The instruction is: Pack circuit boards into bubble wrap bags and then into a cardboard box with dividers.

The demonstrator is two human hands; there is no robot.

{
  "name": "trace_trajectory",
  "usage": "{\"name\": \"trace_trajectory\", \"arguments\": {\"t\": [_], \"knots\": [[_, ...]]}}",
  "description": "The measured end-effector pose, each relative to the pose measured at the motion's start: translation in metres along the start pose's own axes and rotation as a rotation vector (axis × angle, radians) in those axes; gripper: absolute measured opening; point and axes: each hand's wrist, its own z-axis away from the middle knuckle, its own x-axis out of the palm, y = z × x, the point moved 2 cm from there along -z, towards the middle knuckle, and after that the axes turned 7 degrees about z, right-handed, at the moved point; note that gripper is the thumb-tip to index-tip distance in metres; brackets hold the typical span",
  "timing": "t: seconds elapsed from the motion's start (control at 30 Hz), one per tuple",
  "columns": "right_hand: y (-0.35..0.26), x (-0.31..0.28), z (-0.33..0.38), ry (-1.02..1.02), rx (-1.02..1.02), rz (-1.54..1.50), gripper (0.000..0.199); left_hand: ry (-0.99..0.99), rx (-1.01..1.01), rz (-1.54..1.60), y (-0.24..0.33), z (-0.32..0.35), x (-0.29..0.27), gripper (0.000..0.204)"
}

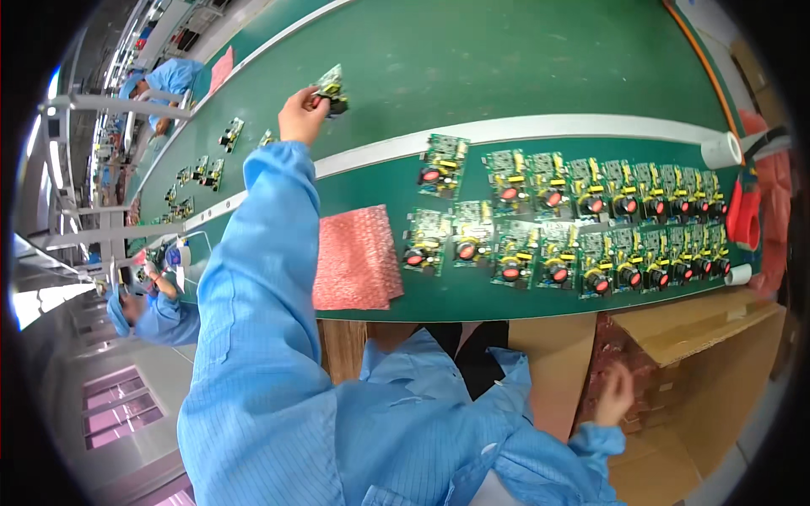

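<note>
Left hand [301, 114]: fingers pinch a circuit board [332, 90], extended over the green counter [506, 59]. Right hand [614, 393]: fingers loosely open, empty, beside cardboard box [700, 337]. Risk: edge pinch could slip, dropping the board.

**Left arm at full stretch, right hand low**

Your left arm, sleeved in light blue, rises from the lower edge and extends far forward, elbow nearly straight, wrist bare beyond the cuff. Your left hand [301, 115] is at the far end of that reach, fingers curled closed in a pinch, back of the hand turned toward you. Your right arm stays low and bent at your side, blue sleeve bunched at the cuff. Your right hand [615, 393] hangs down there, fingers loosely spread and slightly blurred, gripping nothing that can be seen.
</note>
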Motion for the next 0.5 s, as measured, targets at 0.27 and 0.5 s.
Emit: {"name": "trace_trajectory", "arguments": {"t": [0.27, 0.5], "knots": [[-0.318, 0.108, 0.043, -0.327, -0.544, -0.244, 0.025, -0.431, 0.470, 0.355, 0.124, 0.183, -0.093, 0.066], [-0.347, 0.174, 0.068, -0.815, -0.548, -0.017, 0.036, -0.450, 0.658, 0.391, 0.112, 0.263, -0.096, 0.076]]}}
